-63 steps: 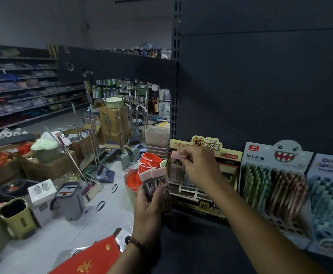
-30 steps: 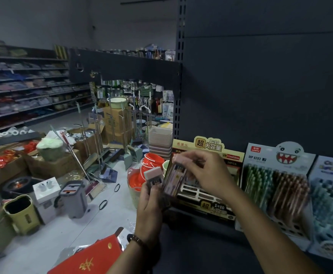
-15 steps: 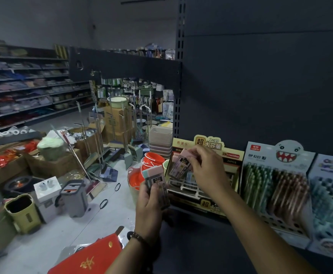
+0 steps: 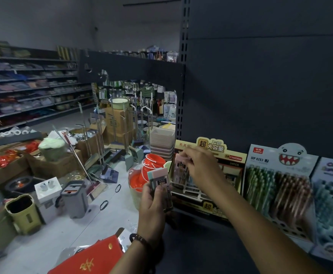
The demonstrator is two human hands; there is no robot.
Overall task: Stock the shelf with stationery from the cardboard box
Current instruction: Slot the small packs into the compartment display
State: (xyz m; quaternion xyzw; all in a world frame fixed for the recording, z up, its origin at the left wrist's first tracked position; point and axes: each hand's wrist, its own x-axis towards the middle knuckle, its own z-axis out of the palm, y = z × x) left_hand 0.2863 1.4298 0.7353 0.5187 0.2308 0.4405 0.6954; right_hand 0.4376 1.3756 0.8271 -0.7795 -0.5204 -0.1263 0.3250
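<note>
Dim shop aisle, dark grey shelf (image 4: 201, 244) low on the right, and we're right on the stock. One eraser (image 4: 180, 168), pink-topped in a dark sleeve, stands upright in the yellow display box (image 4: 209, 176) at the shelf's left end, pinched at its top by the right hand (image 4: 203, 169). That grip is closed on it with thumb and fingertips, the rest of the hand arched above the box's open tray. The right forearm runs in from the lower right, crossing over the shelf front.

Just left of the box, the left hand (image 4: 151, 210) holds a small stack of erasers (image 4: 159, 189) upright, fingers wrapped round the lower half, pale tops clear above the thumb. Its grip is tight around the stack, palm turned away from the camera, a dark bead bracelet (image 4: 140, 239) on the wrist. The stack sits near the eraser in the box but apart from it.

Further right on the shelf, a pen display with a toothy cartoon face (image 4: 278, 178) stands beside the yellow box, another pale blue display (image 4: 332, 194) next to that. Out on the floor to the left: orange buckets (image 4: 151, 165), a grey mop bucket (image 4: 74, 198), an olive bin (image 4: 23, 212), and cardboard boxes (image 4: 51, 165).
</note>
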